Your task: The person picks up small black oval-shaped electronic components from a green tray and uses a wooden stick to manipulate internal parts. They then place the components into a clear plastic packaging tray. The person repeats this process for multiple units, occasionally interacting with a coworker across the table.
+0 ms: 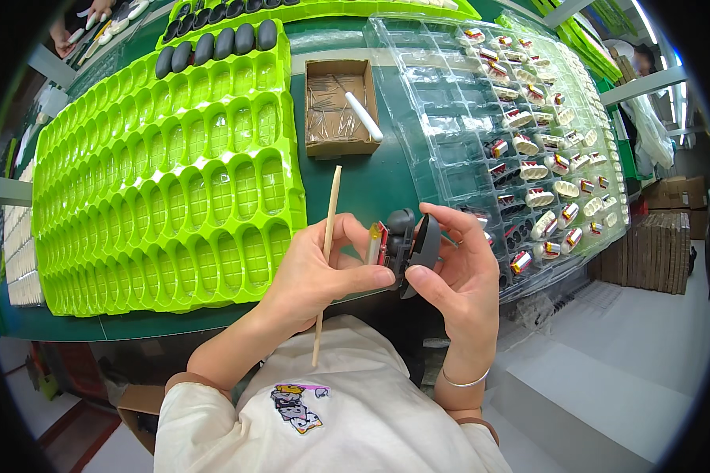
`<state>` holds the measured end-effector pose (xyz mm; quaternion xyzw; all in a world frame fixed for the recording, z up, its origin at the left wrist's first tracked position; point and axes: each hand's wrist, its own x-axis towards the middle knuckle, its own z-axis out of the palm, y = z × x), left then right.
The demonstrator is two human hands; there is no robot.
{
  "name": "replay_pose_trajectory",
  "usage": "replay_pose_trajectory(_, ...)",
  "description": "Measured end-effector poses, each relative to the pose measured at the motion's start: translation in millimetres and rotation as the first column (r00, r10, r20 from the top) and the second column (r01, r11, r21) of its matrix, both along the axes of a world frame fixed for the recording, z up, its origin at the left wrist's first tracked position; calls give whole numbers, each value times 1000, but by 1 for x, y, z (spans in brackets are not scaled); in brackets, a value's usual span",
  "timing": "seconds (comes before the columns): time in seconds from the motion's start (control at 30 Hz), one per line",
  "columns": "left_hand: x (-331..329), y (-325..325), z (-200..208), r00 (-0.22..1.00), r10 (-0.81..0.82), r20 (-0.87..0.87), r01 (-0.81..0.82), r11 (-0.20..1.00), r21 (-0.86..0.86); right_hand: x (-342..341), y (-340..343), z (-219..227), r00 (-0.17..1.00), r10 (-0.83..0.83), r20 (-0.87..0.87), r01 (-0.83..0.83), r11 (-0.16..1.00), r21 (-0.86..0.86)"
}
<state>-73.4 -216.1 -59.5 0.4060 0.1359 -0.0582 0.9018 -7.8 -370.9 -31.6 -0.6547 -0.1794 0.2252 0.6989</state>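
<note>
My left hand [312, 272] is closed around the inner part [378, 243] of a small black device, with a red circuit board and some yellow on it. A thin wooden stick [334, 193] is also tucked in that hand, slanting up past the thumb. From the other side, the fingers of my right hand [467, 276] pinch a black oval shell [427, 240]. Between the two hands sits a dark rounded piece [401, 224], against the inner part; whether it is joined to the shell I cannot tell.
A bright green tray [298, 169] with oval hollows fills the left; several black oval shells [224, 42] lie along its far row. A small cardboard box [340, 147] holds thin pins and a white stick [363, 116]. Clear trays [442, 118] at right carry several white shells with batteries.
</note>
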Motion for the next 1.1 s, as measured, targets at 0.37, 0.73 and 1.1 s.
replay_pose_trajectory(0.37,0,1,0,1000,-19,-22,18,998,-68,0,1,-3,999,12,-34,-11,999,37)
replay_pose_trajectory(0.73,-1,4,5,998,-28,-59,24,998,-57,2,1,-6,994,69,-87,-60,994,96)
replay_pose_trajectory(1.1,-2,6,3,999,-21,-45,21,1000,1,3,3,-7,992,88,-85,-79,991,103)
